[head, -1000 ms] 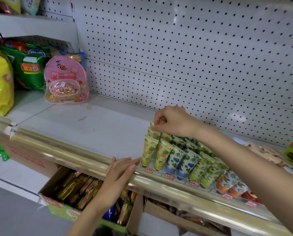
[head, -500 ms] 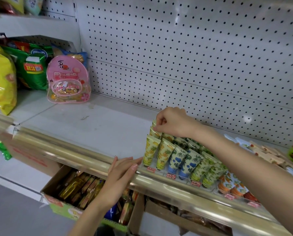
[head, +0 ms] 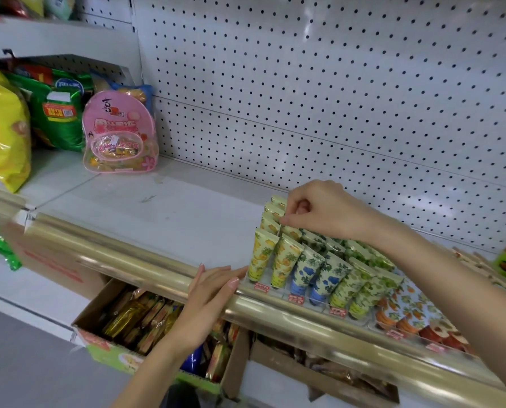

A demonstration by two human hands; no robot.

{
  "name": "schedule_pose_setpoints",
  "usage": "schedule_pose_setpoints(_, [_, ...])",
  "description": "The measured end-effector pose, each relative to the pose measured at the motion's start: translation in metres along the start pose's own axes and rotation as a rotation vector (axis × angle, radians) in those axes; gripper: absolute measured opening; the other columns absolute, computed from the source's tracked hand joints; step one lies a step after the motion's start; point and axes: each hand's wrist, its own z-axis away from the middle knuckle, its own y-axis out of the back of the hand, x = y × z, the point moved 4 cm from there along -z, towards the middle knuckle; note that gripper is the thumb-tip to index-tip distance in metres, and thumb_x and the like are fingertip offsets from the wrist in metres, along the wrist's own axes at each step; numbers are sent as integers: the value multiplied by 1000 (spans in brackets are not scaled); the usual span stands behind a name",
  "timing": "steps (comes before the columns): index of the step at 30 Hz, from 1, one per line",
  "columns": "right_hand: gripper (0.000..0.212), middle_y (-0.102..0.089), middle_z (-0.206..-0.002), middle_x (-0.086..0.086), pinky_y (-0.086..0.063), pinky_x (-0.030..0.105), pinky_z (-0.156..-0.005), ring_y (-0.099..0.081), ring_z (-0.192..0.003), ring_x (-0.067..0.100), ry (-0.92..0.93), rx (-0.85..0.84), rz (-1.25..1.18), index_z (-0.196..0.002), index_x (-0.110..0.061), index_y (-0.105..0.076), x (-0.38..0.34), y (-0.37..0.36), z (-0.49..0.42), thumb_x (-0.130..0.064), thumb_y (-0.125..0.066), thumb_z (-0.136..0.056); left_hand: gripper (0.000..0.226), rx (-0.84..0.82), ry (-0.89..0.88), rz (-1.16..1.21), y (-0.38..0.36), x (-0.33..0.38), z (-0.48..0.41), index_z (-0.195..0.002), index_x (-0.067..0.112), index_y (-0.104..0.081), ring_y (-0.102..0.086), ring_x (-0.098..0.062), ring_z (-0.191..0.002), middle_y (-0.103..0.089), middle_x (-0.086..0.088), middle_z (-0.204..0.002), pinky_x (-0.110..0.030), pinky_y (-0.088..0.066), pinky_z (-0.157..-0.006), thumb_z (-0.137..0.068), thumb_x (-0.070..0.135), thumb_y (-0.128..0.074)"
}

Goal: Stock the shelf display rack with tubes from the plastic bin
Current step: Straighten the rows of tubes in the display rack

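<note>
At the left of the frame we see a yellow bag [head: 1,128] and a pink pouch [head: 119,134] on the shelf [head: 163,213]. Below centre, our left hand [head: 213,290] lies with straight fingers on the gold rail [head: 128,254], just beside the rack [head: 278,293]. Right of centre, tubes [head: 310,272] stand in rows in the rack, and our right hand [head: 319,213] pinches the top of 1 yellow tube [head: 291,232] behind the front row.

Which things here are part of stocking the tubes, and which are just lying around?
Job: tubes in the display rack; right hand pinching one; left hand on the rail.
Lying about: pink candy bag, green snack bag, yellow bag, cardboard box.
</note>
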Motion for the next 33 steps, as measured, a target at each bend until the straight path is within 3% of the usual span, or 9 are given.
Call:
schedule_pose_setpoints(6, [15, -46, -55, -13, -31, 26, -77, -42, -55, -1, -16, -50, 77, -75, -21, -65, 4, -6, 18, -33, -66, -85, 46, 30, -26, 3, 0, -5, 0, -120, 51, -53, -23, 28, -122, -44, 48, -121, 3, 9, -101, -83, 67, -30])
schedule_pose_setpoints(13, [17, -48, -56, -14, -34, 31, -86, -43, -57, -1, -46, -72, 72, -71, -21, -62, 7, -16, 16, -29, -64, -86, 51, 41, -21, 7, 0, -9, -2, -120, 51, -55, -25, 22, -126, -47, 44, -122, -3, 8, -105, -81, 70, -29])
schedule_pose_setpoints(19, [18, -48, -56, -13, -36, 34, -93, -44, -57, 0, -31, -75, 43, -71, -19, -62, 7, -17, 17, -29, -65, -86, 40, 25, 5, -34, -1, -11, -3, -117, 59, -50, -13, 37, -115, -38, 57, -113, 4, 10, -97, -85, 65, -28])
schedule_pose_setpoints(24, [20, -46, -54, -13, -33, 25, -74, -42, -53, 0, -2, -11, -1, -75, -19, -66, 7, -6, 16, -36, -67, -84, 31, 10, 20, -33, -2, -11, -2, -117, 58, -50, -13, 38, -113, -37, 59, -111, 5, 11, -96, -93, 59, -31])
schedule_pose_setpoints(27, [18, -45, -53, -12, -29, 19, -62, -43, -49, 1, 47, 60, -55, -77, -19, -67, -1, 1, 12, -35, -67, -84, 37, 22, -5, -45, -1, -9, -2, -119, 55, -51, -18, 34, -117, -39, 57, -114, 2, 10, -99, -90, 61, -30])
schedule_pose_setpoints(30, [17, -42, -53, -13, -35, 24, -78, -42, -50, 0, 93, 28, -6, -77, -21, -65, -13, -8, 8, -35, -66, -85, 31, 12, 6, -35, -1, -7, -2, -118, 55, -49, -12, 41, -109, -34, 64, -105, 5, 10, -95, -93, 58, -31])
schedule_pose_setpoints(33, [19, -44, -57, -16, -31, 33, -98, -41, -58, -2, 113, 17, 94, -73, -25, -58, -19, -20, 3, -37, -63, -87, 39, 30, -1, -18, 0, -9, -1, -118, 55, -53, -15, 35, -116, -42, 53, -114, 0, 8, -101, -87, 63, -31])
